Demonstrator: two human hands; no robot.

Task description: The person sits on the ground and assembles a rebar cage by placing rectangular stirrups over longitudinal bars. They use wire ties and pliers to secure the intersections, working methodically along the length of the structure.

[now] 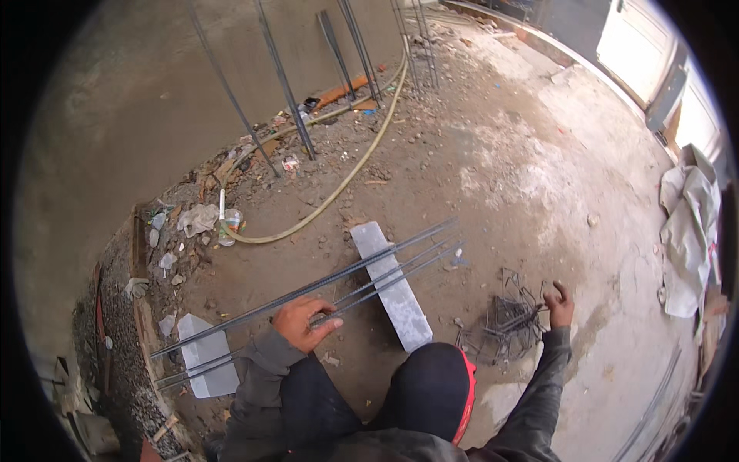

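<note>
Several ribbed steel rebars (350, 269) lie slantwise in front of me, propped across a pale grey block (392, 289) and a second pale block (208, 356) at the left. My left hand (304, 322) is closed around the nearer rebars, between the two blocks, thumb toward me. To the right, on the ground, sits a tangled heap of bent steel stirrups (508, 323). At its right edge my right hand (560, 306) has its fingers curled, and a thin bar from the heap seems to run into them.
Upright rebars (286, 85) rise from the dirt before a grey wall. A yellowish hose (350, 181) curves past rubble and litter. Left is a gravel strip (115, 346) with a low edge; at the right lies a grey sheet (687, 231). My knee (431, 385) is close to the block.
</note>
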